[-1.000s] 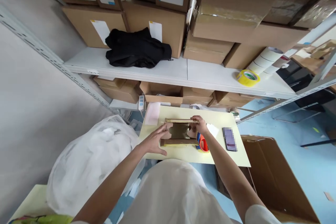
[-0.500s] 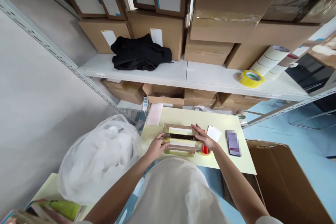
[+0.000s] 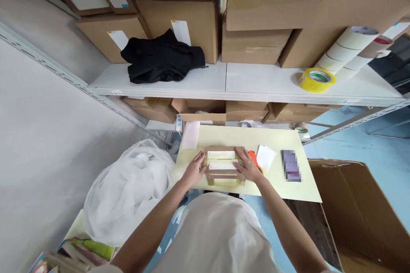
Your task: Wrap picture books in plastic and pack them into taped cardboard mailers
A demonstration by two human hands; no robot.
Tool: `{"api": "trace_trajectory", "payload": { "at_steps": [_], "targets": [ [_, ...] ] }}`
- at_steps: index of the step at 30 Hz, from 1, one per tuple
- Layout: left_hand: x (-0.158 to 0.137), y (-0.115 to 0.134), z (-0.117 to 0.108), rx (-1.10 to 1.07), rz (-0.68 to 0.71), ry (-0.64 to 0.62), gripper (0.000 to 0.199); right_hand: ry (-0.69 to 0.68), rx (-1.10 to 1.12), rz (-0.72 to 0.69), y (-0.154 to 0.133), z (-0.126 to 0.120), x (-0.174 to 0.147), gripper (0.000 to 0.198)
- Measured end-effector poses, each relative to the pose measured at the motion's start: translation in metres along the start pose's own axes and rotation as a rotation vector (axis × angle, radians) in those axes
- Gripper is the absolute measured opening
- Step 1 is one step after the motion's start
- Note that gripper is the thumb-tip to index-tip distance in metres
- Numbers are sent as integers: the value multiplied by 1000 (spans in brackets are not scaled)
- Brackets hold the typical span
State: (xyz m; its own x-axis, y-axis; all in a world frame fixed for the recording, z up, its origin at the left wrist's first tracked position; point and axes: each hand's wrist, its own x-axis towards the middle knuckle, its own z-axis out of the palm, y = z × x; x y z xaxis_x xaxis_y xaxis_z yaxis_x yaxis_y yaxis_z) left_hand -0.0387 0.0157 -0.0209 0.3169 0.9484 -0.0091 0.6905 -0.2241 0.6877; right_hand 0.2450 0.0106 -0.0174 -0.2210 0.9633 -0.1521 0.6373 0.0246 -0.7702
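Observation:
Small cardboard boxes (image 3: 222, 174) with white labels and clear tape lie side by side at the front of the cream table (image 3: 218, 136). My left hand (image 3: 194, 169) is closed on their left ends, fingers along the edge. At the right ends my right hand (image 3: 247, 165) grips them, its fingers reaching over the top. Just beyond that hand is a red-orange tool with yellow tape (image 3: 253, 157), partly hidden by it. White paper slips (image 3: 265, 156) and a phone (image 3: 291, 165) lie farther right.
A shelf (image 3: 256, 81) behind the table carries large cartons (image 3: 181, 19), a black garment (image 3: 163, 57) and yellow tape (image 3: 317, 79). To the left bulges a plastic bag of white wrapping (image 3: 128, 192). An open carton (image 3: 355, 204) stands at the right.
The dark gap between the boxes has closed, and they now sit together. Both hands stay at their ends. My view has tilted downward, moving the shelf up.

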Motion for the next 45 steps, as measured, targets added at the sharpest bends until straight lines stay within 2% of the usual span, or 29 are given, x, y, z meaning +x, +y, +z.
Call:
{"api": "trace_trajectory", "payload": {
  "at_steps": [3, 8, 11, 14, 17, 22, 24, 26, 30, 33, 36, 38, 40, 43, 44, 45],
  "targets": [
    [1, -7, 6, 34, 42, -60, 50, 59, 53, 38, -3, 4, 10, 64],
    [-5, -13, 3, 18, 22, 53, 48, 88, 237, 44, 1, 24, 9, 63],
    [-7, -13, -2, 42, 30, 33, 46, 113, 275, 76, 8, 38, 1, 62],
    [-9, -4, 0, 158, 33, -12, 43, 138, 215, 96, 11, 44, -6, 61],
    [-14, 12, 7, 290, 22, 5, 40, 146, 163, 102, 10, 46, -10, 61],
    [-11, 26, 22, 266, 99, -53, 40, 205, 215, 107, 16, 47, -17, 58],
    [-6, 24, 26, 246, 97, -60, 38, 328, 252, 201, 28, 45, -23, 53],
    [-2, 20, 28, 231, 90, -65, 37, 445, 187, 350, 42, 42, -29, 49],
    [1, 14, 28, 226, 109, -68, 35, 431, -77, 544, 64, 40, -27, 36],
    [0, 15, 27, 194, 121, -56, 35, 465, -115, 582, 66, 42, -23, 32],
    [-4, 21, 29, 136, 129, -71, 37, 507, -59, 540, 63, 30, -29, 30],
    [-9, 25, 32, 100, 147, -84, 40, 540, 61, 476, 58, 10, -39, 30],
    [-16, 28, 36, 82, 171, -80, 40, 654, 171, 371, 47, -16, -46, 26],
    [-22, 29, 42, 91, 199, -49, 37, 857, 191, 217, 19, -52, -45, 18],
    [-23, 29, 43, 94, 204, -38, 37, 843, 187, 179, 7, -60, -41, 18],
    [-23, 28, 44, 97, 207, -30, 36, 765, 194, 145, -5, -65, -35, 18]
  ]
}}
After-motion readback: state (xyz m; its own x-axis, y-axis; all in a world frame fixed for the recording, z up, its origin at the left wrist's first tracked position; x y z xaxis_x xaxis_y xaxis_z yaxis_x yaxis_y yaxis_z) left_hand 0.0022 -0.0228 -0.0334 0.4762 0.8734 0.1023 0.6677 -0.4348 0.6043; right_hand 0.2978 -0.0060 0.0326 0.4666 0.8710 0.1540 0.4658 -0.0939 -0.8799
